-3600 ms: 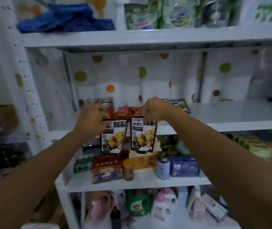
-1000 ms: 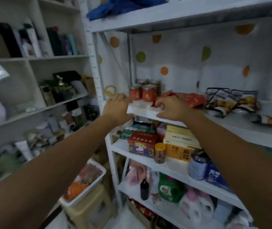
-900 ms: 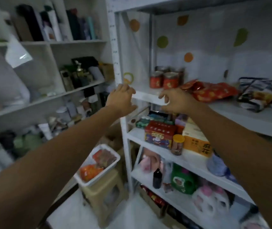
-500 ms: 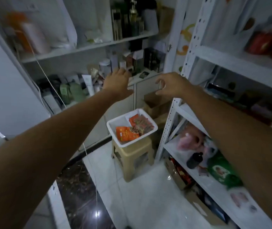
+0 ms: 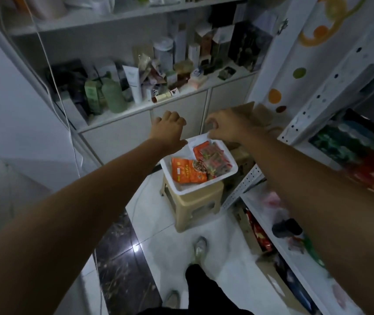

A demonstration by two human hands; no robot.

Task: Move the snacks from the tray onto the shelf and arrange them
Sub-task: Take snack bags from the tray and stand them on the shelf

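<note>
White tiled floor (image 5: 215,280) surrounds a beige plastic stool (image 5: 200,202), and the white tray (image 5: 232,172) sits on top of that stool. Inside the tray, at its near left, lies a flat orange snack packet (image 5: 187,172) with a round printed picture at one corner. At the tray's far right lies a stack of red and clear packets (image 5: 213,159). The tray's far left corner is bare. To the right of the tray stands the white metal shelf (image 5: 331,87), well apart from the snacks.

My left hand (image 5: 169,130) hangs over the tray's far left edge, palm down, fingers loosely curled, holding nothing. My right hand (image 5: 227,128) is over the tray's far rim, palm down, thumb and fingers bent with a gap between them, holding nothing. I cannot tell whether its fingertips touch the rim. Both forearms extend straight toward the tray.
</note>
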